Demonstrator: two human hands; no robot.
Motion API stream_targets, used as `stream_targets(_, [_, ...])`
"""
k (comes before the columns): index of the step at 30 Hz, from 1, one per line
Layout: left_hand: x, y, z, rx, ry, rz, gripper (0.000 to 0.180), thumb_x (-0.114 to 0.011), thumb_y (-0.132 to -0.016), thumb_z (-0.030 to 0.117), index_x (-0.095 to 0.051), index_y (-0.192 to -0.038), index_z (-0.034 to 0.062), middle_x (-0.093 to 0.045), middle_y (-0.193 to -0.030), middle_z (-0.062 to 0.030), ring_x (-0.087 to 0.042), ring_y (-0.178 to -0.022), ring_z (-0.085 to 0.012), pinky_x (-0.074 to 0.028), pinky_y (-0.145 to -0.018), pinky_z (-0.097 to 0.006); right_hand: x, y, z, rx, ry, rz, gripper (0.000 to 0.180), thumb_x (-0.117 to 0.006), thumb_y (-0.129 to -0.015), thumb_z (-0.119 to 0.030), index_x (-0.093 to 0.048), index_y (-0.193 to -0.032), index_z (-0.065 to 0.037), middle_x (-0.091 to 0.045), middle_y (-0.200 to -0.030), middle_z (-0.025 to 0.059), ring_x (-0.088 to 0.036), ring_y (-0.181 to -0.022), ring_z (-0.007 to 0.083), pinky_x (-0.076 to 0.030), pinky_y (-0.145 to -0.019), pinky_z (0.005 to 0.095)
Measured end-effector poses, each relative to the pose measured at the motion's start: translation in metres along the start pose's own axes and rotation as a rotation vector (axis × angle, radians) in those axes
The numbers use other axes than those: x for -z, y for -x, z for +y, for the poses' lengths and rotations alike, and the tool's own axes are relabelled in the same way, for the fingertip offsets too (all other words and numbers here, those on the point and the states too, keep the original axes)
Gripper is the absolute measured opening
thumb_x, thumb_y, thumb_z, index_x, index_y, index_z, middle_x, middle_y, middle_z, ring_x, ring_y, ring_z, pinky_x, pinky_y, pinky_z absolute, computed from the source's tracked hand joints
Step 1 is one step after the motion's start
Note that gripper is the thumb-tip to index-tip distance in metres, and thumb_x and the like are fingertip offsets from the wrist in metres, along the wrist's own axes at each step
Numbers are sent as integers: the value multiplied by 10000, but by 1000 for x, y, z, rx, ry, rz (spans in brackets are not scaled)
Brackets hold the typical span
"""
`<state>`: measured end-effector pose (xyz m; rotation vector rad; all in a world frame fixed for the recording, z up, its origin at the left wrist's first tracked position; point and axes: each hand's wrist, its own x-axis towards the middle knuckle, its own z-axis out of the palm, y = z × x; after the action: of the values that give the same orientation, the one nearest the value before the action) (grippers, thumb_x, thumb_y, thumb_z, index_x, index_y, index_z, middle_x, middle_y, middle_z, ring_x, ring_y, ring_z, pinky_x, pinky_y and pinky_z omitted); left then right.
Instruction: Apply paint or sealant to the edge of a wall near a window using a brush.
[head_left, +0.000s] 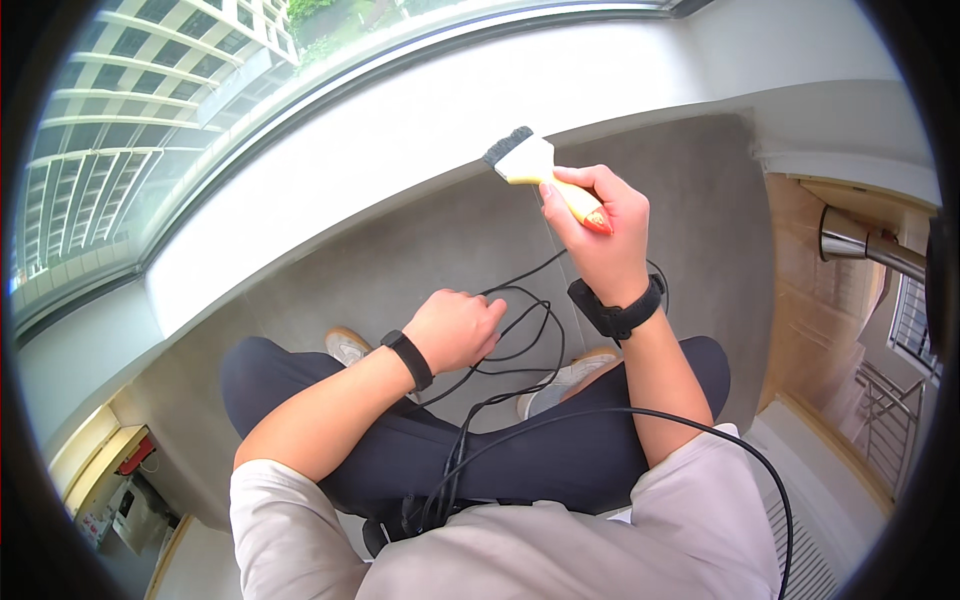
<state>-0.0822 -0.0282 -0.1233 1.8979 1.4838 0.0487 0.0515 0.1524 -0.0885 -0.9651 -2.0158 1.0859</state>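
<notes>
A paint brush (526, 158) with dark bristles, a whitish ferrule and a yellow, red-tipped handle is gripped in my right hand (610, 225). Its bristles point up and to the left, in front of the white window ledge (400, 130); whether they touch it I cannot tell. My left hand (452, 330) hangs above the gap between my knees, back of the hand up, fingers curled in with nothing showing in them. Black cables (530, 320) loop beside and below it.
A large window (150, 160) runs along the ledge. Below lies the grey floor (690, 190). At the right are a wooden panel (800, 300) and a metal tube (850, 238). One black cable (700, 422) crosses my lap and right arm.
</notes>
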Motion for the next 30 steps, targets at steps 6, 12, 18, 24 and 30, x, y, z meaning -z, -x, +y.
stream_targets(6, [-11, 3, 10, -10, -86, 9, 256, -694, -905, 277, -562, -932, 60, -662, -783, -83, -691, -746, -277, -543, -669, -397, 4, -11, 7, -99, -3, 235, 129, -759, -881, -93, -702, -920, 15, -686, -735, 89, -656, -648, 141, -507, -602, 284])
stream_targets(12, [-11, 2, 14, -20, -109, 16, 247, -697, -905, 277, -564, -927, 69, -662, -783, -76, -692, -744, -264, -541, -671, -387, -2, -11, 2, 258, 97, -76, 143, -767, -827, -89, -677, -895, -2, -648, -748, 124, -641, -645, 265, -507, -615, 333])
stream_targets(18, [-19, 3, 15, -32, -100, -1, 243, -699, -901, 278, -572, -915, 71, -659, -760, -69, -698, -741, -261, -539, -666, -382, 1, -10, 6, -45, 66, 215, 149, -771, -834, -98, -683, -885, 10, -659, -730, 138, -639, -623, 247, -502, -603, 342])
stream_targets(24, [-22, 0, 20, -42, -110, -82, 230, -692, -901, 269, -568, -902, 75, -658, -761, -71, -697, -733, -254, -534, -660, -384, 1, -10, 3, 151, 83, -9, 133, -764, -824, -73, -675, -878, 11, -645, -744, 136, -636, -645, 266, -499, -615, 328])
stream_targets(30, [-25, 1, 23, -79, -140, -9, 236, -705, -883, 276, -571, -903, 82, -657, -751, -64, -697, -728, -249, -530, -653, -380, -2, -11, 3, -39, 64, 212, 121, -754, -849, -88, -679, -877, 3, -657, -739, 131, -630, -628, 235, -497, -604, 332])
